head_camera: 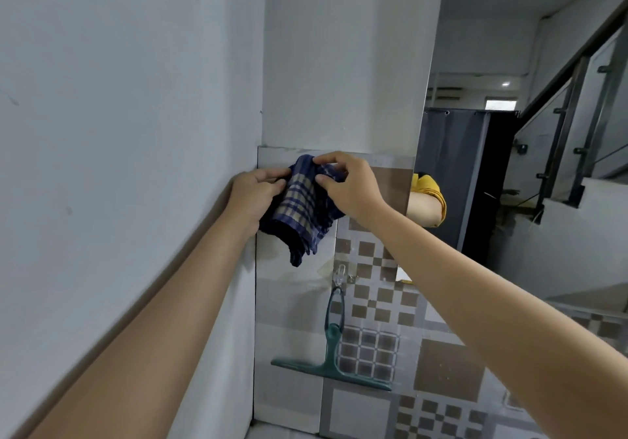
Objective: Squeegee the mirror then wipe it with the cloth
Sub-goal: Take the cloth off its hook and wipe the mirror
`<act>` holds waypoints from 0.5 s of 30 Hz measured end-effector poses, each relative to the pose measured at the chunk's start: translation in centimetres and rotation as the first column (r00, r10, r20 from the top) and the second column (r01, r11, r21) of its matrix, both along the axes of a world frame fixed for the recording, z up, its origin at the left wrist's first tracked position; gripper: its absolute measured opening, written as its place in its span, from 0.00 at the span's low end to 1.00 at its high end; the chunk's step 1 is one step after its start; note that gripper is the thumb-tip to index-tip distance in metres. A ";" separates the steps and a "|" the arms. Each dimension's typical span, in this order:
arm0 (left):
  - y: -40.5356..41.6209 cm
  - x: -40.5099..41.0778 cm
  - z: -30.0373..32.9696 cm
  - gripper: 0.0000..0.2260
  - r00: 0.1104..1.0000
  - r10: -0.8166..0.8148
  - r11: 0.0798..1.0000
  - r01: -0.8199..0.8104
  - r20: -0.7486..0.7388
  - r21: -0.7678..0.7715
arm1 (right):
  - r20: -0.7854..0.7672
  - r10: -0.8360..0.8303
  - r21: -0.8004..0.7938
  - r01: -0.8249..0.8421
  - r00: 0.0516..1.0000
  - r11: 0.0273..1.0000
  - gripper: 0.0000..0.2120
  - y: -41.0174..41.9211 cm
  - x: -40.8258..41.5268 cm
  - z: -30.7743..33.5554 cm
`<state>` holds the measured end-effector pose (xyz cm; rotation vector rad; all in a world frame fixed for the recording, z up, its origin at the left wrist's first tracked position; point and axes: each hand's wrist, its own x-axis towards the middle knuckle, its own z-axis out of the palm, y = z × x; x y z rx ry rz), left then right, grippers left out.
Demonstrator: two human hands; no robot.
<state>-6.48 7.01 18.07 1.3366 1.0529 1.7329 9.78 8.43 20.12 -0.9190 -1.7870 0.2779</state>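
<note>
A blue and beige checked cloth (302, 207) hangs bunched between both my hands in front of the wall corner. My left hand (255, 194) pinches its left edge and my right hand (350, 187) grips its top right. A green squeegee (331, 353) hangs by its handle loop from a clear hook (341, 274) on the tiled wall, blade at the bottom, well below the cloth. The mirror (530, 65) fills the right side, its left edge just right of my right hand, and reflects a yellow sleeve and a staircase.
A plain white wall (119, 133) runs close along my left arm. The tiled wall (377, 302) with a grey and brown checker pattern lies straight ahead below the white upper wall. The mirror reflects a dark curtain and glass stair railing.
</note>
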 end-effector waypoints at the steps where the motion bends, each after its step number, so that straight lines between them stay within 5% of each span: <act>1: -0.2 0.1 0.2 0.10 1.000 0.022 1.000 -0.022 0.006 0.013 | -0.008 0.021 -0.001 -0.021 1.000 1.000 0.11 -0.2 0.2 0.4; 12: -6.3 2.2 5.7 0.12 0.950 0.246 0.928 -0.175 -0.190 0.329 | 0.151 -0.039 0.236 0.003 0.988 0.972 0.12 -7.3 5.1 5.9; 15: -8.9 4.3 7.8 0.09 0.940 0.237 0.899 -0.117 -0.244 0.422 | 0.092 0.004 0.242 -0.026 0.996 0.970 0.09 -10.5 7.5 7.0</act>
